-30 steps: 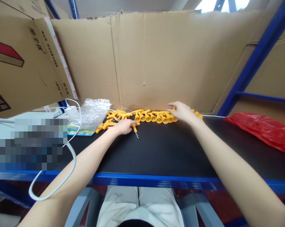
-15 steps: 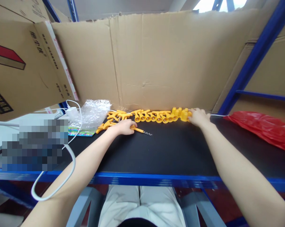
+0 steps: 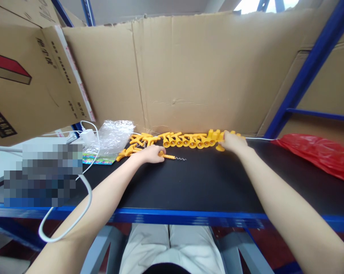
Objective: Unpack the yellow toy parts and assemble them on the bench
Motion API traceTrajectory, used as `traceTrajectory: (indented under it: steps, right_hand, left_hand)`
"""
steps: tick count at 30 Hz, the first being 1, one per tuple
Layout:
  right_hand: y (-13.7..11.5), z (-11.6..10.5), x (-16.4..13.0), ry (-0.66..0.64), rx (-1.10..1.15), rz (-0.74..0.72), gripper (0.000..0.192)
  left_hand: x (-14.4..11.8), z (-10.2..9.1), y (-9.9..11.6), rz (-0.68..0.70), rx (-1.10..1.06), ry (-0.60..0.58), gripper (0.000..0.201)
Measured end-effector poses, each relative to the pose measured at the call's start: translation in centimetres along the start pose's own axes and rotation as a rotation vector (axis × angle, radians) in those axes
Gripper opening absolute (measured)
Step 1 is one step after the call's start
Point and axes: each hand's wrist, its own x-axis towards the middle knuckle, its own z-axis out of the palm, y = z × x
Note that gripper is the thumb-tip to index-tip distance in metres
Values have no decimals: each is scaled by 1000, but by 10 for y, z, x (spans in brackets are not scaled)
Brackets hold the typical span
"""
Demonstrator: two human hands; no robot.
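Observation:
My left hand (image 3: 153, 154) is closed round a yellow corkscrew shaft (image 3: 168, 156), whose bare metal spiral (image 3: 180, 158) points right, just above the black tabletop. Around and behind that hand lie several yellow winged corkscrew handles (image 3: 150, 140), some with metal spirals showing. At the right end of a row, my right hand (image 3: 234, 142) is closed on a yellow bell-shaped cup (image 3: 220, 148); my fingers hide most of it. Several more cups (image 3: 186, 143) lie on their sides in that row, open mouths toward me, with yellow pieces (image 3: 214, 134) standing beside them.
A cardboard sheet (image 3: 203, 76) walls off the back of the black table (image 3: 194, 182). Clear plastic wrap (image 3: 111, 137) and a white charger with cable (image 3: 87, 136) lie at left. A red plastic bag (image 3: 317, 154) is at right, by a blue post (image 3: 300, 76).
My right hand has shifted left and drawn a cup slightly forward from the row's end. The corkscrew shaft in my left hand has moved slightly right and tilted closer to level.

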Motion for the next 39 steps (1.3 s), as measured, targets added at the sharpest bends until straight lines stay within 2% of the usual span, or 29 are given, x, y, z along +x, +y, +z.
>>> traceTrajectory:
  steps: [5, 10, 12, 15, 17, 21, 26, 29, 33, 39]
  right_hand:
    - [-11, 2, -5, 0, 56, 2, 49]
    - [-12, 5, -4, -36, 131, -1, 52]
    - [-11, 6, -3, -103, 159, -27, 49]
    - [-11, 9, -2, -277, 213, -110, 34]
    - [-13, 8, -3, -317, 213, -151, 27]
    - [-27, 1, -11, -226, 186, -233, 26]
    - [-57, -9, -28, -42, 371, -609, 21]
    - [-69, -8, -36, 71, 462, -756, 24]
    - [-75, -5, -40, 137, 575, -835, 25]
    - [-73, -5, -41, 113, 654, -816, 28]
  left_hand:
    - [0, 1, 0, 9, 22, 66, 34]
    - [0, 1, -2, 17, 26, 179, 34]
    - [0, 1, -2, 5, 28, 225, 34]
    - [0, 1, -2, -23, 35, 272, 36]
    - [0, 0, -1, -41, 45, 301, 36]
    - [0, -2, 3, -66, 57, 352, 35]
    - [-1, -5, 6, -72, 48, 377, 33]
    - [-1, -4, 6, -73, 52, 378, 32]
    - [-1, -4, 4, -86, 54, 386, 33]
    - [0, -5, 2, -106, 39, 388, 33]
